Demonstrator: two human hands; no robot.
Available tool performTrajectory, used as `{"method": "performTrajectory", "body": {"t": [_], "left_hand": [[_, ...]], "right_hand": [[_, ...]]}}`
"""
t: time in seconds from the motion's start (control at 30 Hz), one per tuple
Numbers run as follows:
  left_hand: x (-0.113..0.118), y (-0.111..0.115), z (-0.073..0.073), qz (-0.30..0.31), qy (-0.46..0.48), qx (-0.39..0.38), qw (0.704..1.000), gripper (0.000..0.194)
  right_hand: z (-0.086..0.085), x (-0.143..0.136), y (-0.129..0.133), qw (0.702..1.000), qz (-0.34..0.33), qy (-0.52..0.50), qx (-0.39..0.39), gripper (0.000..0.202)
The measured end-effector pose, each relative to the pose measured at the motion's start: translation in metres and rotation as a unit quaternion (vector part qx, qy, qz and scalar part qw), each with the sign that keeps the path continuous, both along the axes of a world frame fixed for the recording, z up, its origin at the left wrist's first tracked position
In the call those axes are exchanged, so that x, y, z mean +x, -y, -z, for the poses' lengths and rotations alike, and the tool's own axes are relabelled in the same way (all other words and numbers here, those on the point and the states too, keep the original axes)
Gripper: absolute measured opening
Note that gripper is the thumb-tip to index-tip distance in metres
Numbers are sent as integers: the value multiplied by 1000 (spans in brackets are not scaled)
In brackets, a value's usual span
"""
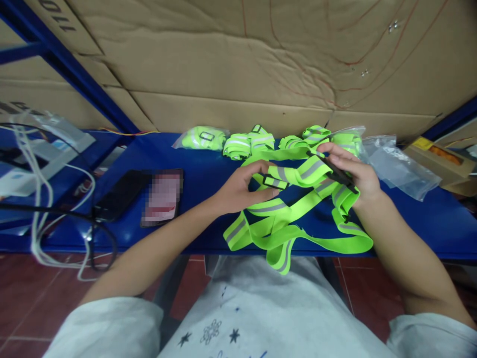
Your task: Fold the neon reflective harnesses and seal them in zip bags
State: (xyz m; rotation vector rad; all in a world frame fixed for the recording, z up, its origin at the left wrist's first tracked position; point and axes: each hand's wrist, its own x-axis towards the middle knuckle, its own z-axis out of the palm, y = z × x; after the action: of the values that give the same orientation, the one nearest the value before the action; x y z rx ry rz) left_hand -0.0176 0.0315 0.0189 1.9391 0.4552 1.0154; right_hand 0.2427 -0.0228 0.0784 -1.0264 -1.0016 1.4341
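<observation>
A neon-green reflective strap harness [276, 226] with grey stripes lies in loose loops at the front of the blue table, some of it hanging over the edge. My left hand [248, 186] pinches the strap beside a black slider buckle [276, 182]. Across from it, my right hand [354, 169] grips the harness at a black plastic piece [337, 174], its fingers curled around the webbing. Between the two hands a striped length of strap runs across. Part of the right hand's grip is hidden behind the straps.
Rolled green straps [249, 143] and a bagged one [203, 138] line the back against cardboard [223, 112]. Clear plastic bags [404, 166] and a cardboard box [443, 164] are at right. A phone [163, 198], a black device [122, 194] and cables [39, 199] lie at left.
</observation>
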Motion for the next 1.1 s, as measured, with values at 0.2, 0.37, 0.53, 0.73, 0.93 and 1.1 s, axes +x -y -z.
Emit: {"method": "performTrajectory", "body": {"t": [0.2,0.37,0.53,0.73,0.93,1.1], "left_hand": [[4,8,-4,2,21,-21,1000,44],[-2,7,-9,-158,-56,153,974,33],[-17,-7,-5,-286,-191,321,883,10],[-23,-15,-4,-275,-182,329,885,37],[-17,-7,-16,70,-122,122,983,80],[-23,1,-35,29,-213,109,970,44]], "right_hand": [[2,-1,0,999,-12,32,-24,37],[2,0,-3,1000,-15,12,-20,34],[5,8,-10,1000,-18,-10,22,28],[13,11,-15,1000,-13,10,21,32],[8,6,-10,1000,-13,10,-13,30],[8,8,-8,1000,-12,2,14,33]]}}
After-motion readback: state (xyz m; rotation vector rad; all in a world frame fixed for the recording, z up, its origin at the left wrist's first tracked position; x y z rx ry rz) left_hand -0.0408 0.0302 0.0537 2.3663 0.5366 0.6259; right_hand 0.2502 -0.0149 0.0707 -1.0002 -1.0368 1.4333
